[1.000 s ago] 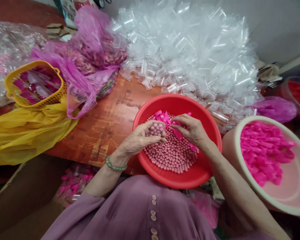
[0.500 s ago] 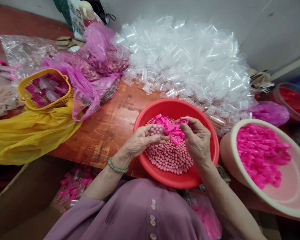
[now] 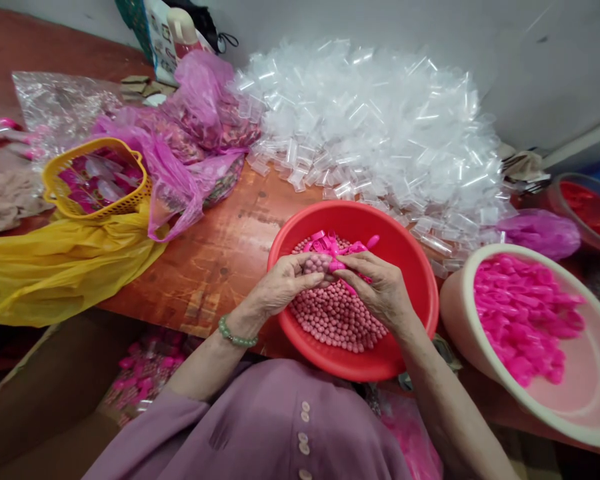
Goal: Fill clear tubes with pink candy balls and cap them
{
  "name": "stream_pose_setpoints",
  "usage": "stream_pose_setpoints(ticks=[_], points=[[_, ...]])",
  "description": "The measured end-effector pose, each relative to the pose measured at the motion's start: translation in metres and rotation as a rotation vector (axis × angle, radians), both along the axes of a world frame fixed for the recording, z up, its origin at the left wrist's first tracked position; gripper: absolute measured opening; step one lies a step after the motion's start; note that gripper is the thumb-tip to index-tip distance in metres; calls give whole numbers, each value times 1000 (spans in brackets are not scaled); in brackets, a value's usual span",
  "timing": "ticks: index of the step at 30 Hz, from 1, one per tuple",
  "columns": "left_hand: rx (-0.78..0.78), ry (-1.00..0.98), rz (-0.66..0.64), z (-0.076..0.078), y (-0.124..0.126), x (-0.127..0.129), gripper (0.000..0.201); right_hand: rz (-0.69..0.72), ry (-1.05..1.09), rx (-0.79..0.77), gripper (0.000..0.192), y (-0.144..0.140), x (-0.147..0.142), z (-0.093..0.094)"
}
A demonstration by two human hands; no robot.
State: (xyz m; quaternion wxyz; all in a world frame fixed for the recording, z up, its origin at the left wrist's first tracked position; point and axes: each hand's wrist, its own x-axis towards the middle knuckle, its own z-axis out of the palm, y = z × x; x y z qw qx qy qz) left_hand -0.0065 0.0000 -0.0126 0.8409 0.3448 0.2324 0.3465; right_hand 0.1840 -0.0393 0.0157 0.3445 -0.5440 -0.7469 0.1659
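Our left hand pinches a tube, our right hand a pink piece. The basin sits at the table's near edge.

Your place seems a small workshop, because many clear plastic pieces lie at upper centre, many pink beads below.

Soft, dim indoor light, white glints on clear plastic pieces, shadow beneath the table, stretched edges
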Motion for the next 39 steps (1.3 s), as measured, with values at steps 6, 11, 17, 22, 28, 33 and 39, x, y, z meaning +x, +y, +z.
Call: stream_pose_setpoints(ticks=[6, 11, 17, 22, 28, 33, 39], points=[[0, 31, 5, 3, -2, 0, 26, -35, -53, 96, 24, -2, -8, -18], [6, -49, -57, 5, 3, -4, 31, -36, 121, -79, 24, 1, -3, -6], [199, -6, -117, 11, 2, -8, 23, -147, 534, -226, 29, 6, 5, 11], [283, 127, -93, 17, 0, -4, 25, -139, 682, -228, 31, 7, -1, 10], [147, 50, -141, 12, 0, 1, 23, -118, 694, -218, 28, 4, 0, 11], [178, 40, -145, 11, -2, 4, 22, -94, 477, -118, 23, 5, -2, 16], [299, 134, -90, 9, 2, 3, 22, -3, 170, 18, 19, 4, -9, 27]])
